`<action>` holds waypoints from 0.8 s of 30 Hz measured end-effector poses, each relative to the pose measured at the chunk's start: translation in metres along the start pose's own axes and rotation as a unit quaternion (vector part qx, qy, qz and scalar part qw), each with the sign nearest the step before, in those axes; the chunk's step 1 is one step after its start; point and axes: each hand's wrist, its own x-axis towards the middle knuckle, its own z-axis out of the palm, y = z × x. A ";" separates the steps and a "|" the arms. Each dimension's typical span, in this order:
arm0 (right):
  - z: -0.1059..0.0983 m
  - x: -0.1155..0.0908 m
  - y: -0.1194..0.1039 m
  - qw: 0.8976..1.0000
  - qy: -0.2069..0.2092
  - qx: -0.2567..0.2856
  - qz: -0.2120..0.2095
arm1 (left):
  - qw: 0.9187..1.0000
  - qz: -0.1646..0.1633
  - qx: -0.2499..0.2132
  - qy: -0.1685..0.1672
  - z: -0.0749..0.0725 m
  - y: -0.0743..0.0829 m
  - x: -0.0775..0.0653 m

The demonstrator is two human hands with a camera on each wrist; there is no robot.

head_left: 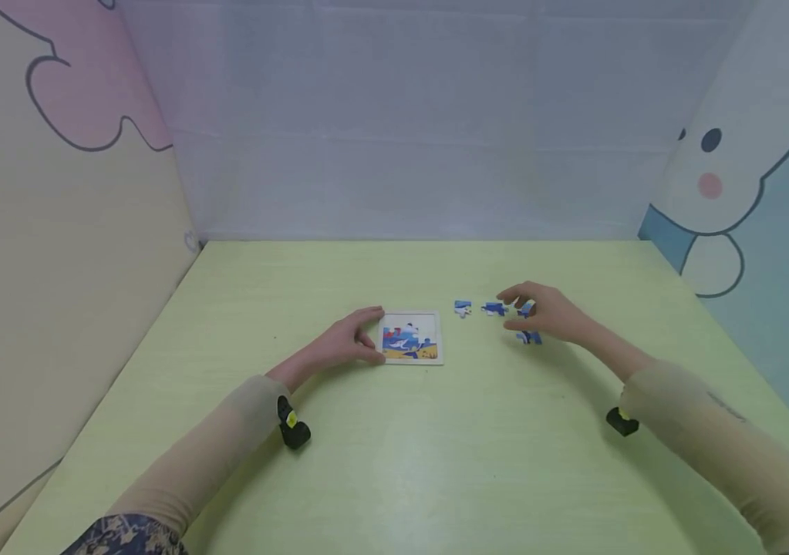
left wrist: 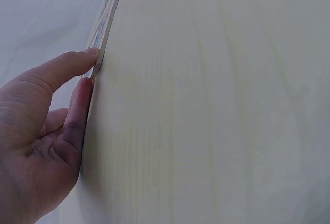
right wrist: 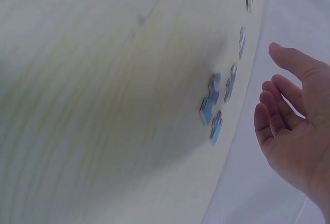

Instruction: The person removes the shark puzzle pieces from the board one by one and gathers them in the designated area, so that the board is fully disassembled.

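Had room between the forearms (head_left: 203, 455) over the desk (head_left: 408, 455); met the left grip (head_left: 338, 339) at the left edge of the frame (head_left: 440, 339), puzzle pieces (head_left: 529, 338) seemingly below the right grip (head_left: 548, 312).

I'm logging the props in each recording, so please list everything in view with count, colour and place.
Puzzle frame: 1, whitish, on the table by the left hand's fingers
Fitted picture: 1, partly filled, blue, white, yellow and red, inside the frame
Loose puzzle pieces: 4, blue and white, right of the frame
Table: 1, pale yellow-green, under everything
Backdrop: 1, pale lilac, behind the table
Side panels: 2, cream-pink left, white-blue right
Wrist devices: 2, black, one per wrist
Sleeves: 2, beige, on the forearms
Left grip: 1, bare, holding the frame's left side
Right grip: 1, bare, above the loose pieces
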 end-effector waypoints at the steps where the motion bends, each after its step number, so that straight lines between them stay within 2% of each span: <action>1: 0.003 0.003 -0.004 1.000 0.000 0.005 -0.002 | 1.000 0.000 0.000 0.000 0.000 0.000 0.000; 14: 0.045 0.043 -0.051 0.998 -0.001 0.048 -0.026 | 1.000 0.001 0.001 0.000 0.000 -0.001 0.000; 24: 0.076 0.059 -0.070 0.998 -0.045 0.038 -0.037 | 1.000 -0.003 -0.001 0.000 0.000 -0.002 0.002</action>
